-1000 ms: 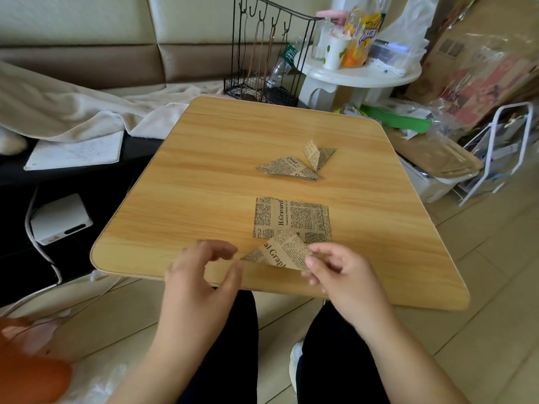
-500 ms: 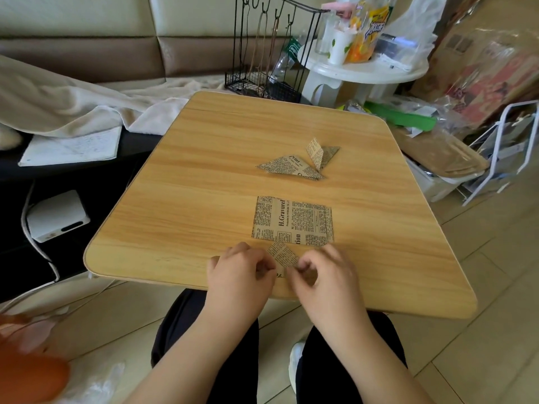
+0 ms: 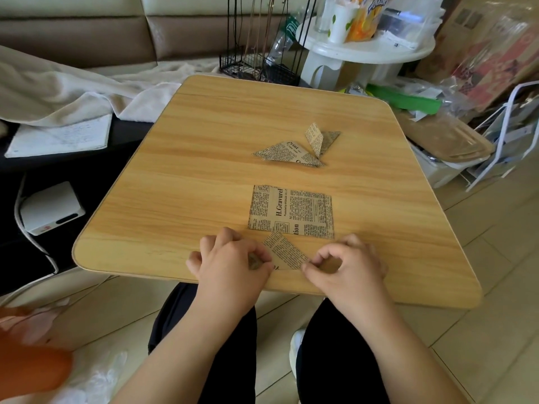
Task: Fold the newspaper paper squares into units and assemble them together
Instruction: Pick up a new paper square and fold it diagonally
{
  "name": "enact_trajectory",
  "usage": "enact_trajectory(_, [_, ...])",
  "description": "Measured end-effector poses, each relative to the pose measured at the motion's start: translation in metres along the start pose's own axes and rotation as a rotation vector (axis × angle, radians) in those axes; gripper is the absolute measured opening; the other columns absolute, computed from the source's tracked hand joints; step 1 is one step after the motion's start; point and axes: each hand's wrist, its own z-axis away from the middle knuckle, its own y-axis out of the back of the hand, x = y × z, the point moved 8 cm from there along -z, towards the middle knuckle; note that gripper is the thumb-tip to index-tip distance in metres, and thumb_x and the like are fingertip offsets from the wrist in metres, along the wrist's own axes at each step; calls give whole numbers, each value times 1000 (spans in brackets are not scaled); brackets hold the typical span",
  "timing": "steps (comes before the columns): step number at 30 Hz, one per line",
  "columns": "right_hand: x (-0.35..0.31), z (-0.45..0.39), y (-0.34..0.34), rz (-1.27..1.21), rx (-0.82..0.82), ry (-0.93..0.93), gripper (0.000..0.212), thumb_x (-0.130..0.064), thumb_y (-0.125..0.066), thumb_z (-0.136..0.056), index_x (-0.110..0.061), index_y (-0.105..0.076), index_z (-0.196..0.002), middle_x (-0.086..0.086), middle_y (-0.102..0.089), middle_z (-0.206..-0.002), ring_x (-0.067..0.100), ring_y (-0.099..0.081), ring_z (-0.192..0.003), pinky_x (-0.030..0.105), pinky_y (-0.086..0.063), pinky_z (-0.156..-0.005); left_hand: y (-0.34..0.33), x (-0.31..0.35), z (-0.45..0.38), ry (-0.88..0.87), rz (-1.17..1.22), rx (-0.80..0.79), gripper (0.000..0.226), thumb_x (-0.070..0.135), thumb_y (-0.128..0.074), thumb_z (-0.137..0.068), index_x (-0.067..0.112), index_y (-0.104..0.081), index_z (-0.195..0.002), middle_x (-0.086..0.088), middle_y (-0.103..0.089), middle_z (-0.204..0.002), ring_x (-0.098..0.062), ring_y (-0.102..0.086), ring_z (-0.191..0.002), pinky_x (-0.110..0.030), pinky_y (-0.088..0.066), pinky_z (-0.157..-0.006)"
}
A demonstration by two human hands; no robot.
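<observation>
Both hands, the left hand (image 3: 233, 263) and right hand (image 3: 347, 266), pinch the folded paper (image 3: 284, 252) just below the flat square (image 3: 291, 212); press the crease hard, corners matched.

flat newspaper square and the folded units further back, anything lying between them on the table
Nothing. In the head view, only bare wooden table shows between the flat newspaper square and the folded units.

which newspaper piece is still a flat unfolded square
The flat square mid-table, just beyond both hands; the held piece and the two far units are folded.
</observation>
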Motion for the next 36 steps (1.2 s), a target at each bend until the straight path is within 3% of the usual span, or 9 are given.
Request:
enact_trajectory(9, [15,-2,11,-10,-45,-38,26,-42,-78,-70,-41,-58,-54,-13,-53,-87,14,-45,-102,33,-27,-88,1,-1,0,13,13,-7,11,46,-67,-77,45,-56,-73,16,-37,-100,-12,-26,-108,-34,-16,-91])
enact_trajectory(13, [13,-1,20,98,-4,-52,25,-38,-77,-71,-38,-57,-57,-14,-50,-86,15,-43,-101,30,-20,-80,0,-1,0,11,16,-10,9,45,-67,-78,44,-58,-75,16,-38,-102,-12,-26,-107,-34,-16,-89])
enact_trajectory(18, [-20,6,12,40,116,113,21,-42,-78,-69,-35,-59,-66,-13,-48,-84,15,-38,-93,31,-19,-74,0,0,0,14,-1,-4,6,45,-65,-78,42,-63,-82,15,-38,-103,-14,-28,-110,-35,-18,-90])
enact_trajectory(24, [-27,6,-7,72,19,76,26,-54,-70,-70,-34,-54,-68,-15,-44,-83,13,-37,-97,32,-22,-80,7,-8,-1,16,9,-4,5,43,-64,-78,43,-61,-75,16,-39,-101,-11,-22,-97,-32,-14,-83])
enact_trajectory(29, [-21,5,-5,34,-24,29,28,-49,-72,-72,-35,-50,-62,-17,-45,-82,11,-36,-95,31,-22,-82,25,-36,-4,86,14,4,6,44,-70,-75,46,-64,-75,16,-44,-105,-15,-29,-111,-33,-16,-90])
enact_trajectory(34, [-7,5,2,-40,-95,8,15,-35,-70,-79,-37,-55,-82,-16,-49,-83,12,-45,-90,33,-35,-87,27,-35,-5,70,-4,-1,12,43,-70,-76,47,-59,-71,15,-42,-105,-15,-28,-114,-33,-16,-90])
enact_trajectory(36, [-7,5,2,-67,-162,38,20,-28,-68,-82,-39,-54,-92,-17,-49,-86,11,-46,-91,32,-39,-89,26,-36,-6,68,3,10,13,43,-70,-76,46,-59,-70,15,-43,-103,-16,-28,-113,-33,-17,-90])
